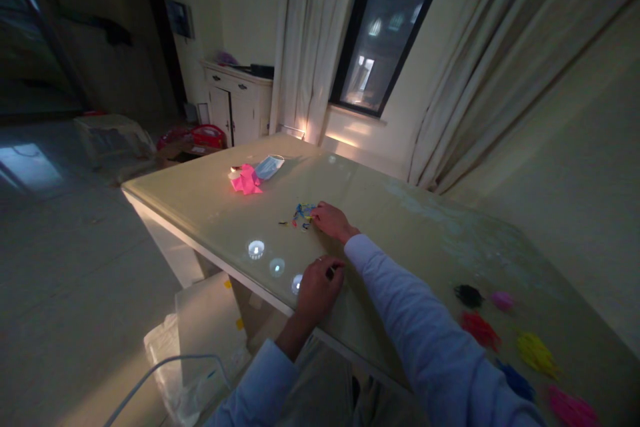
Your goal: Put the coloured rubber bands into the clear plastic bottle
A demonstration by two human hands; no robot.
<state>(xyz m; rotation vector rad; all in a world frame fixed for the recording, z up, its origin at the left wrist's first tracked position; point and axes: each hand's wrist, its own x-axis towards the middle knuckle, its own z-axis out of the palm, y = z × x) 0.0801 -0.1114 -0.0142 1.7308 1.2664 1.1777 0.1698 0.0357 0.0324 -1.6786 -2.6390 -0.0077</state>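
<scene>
My right hand [331, 220] reaches out over the table, its fingers drawn together at the right edge of a small mixed heap of thin coloured pieces [303, 211], blue, yellow, red and dark. They look like small bands or strands, too small to name surely. What its fingertips pinch is hidden. Closer to the table's front edge, my left hand [320, 288] is curled, thumb and fingers meeting. Anything between those fingertips is too small to make out. On the right lie separate single-colour heaps: black [469, 295], red [480, 330], yellow [538, 353], blue [515, 380] and pink [573, 407].
A small purple-pink heap [503, 300] lies beside the black one. Farther back on the table [200, 193] are bright pink folded paper [245, 179] and a blue face mask [269, 167]. A white cable [165, 361] runs below on the left. Curtains and a window stand behind.
</scene>
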